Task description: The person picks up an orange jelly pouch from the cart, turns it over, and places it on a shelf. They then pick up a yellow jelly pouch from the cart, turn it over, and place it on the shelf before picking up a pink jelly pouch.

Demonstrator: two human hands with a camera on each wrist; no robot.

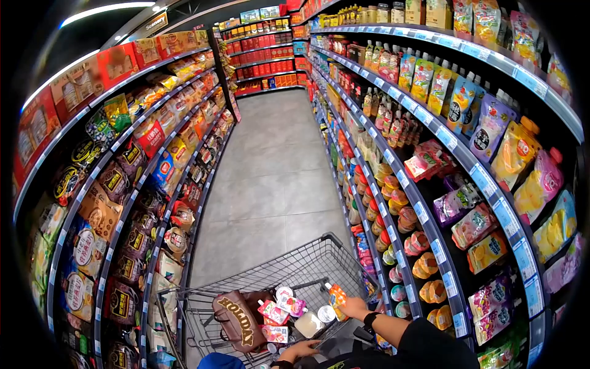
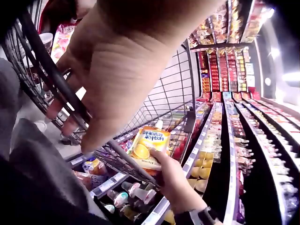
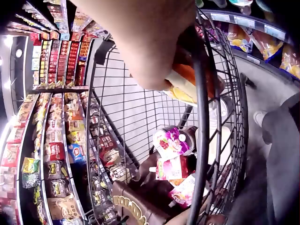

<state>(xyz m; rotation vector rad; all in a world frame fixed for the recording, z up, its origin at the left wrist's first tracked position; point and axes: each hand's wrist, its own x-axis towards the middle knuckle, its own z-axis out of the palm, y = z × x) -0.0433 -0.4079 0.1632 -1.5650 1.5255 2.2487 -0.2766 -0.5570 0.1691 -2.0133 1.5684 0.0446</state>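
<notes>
One brown HOLIDAY bag [image 1: 232, 321] in the wire cart [image 1: 332, 237], ten o'clock from the left hand [image 1: 300, 350]. That hand lies over the rim; cannot tell if it grips. Orange juice pouch [image 2: 149, 140] held over the cart at one o'clock: orange-and-white, blue lettering, fruit picture, pale cap. Right hand [image 1: 353, 307] grasps its lower end.

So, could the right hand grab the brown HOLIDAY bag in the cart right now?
Probably not as things stand: the right hand grips an orange pouch, and other packages lie between that hand and the HOLIDAY bag.
</notes>
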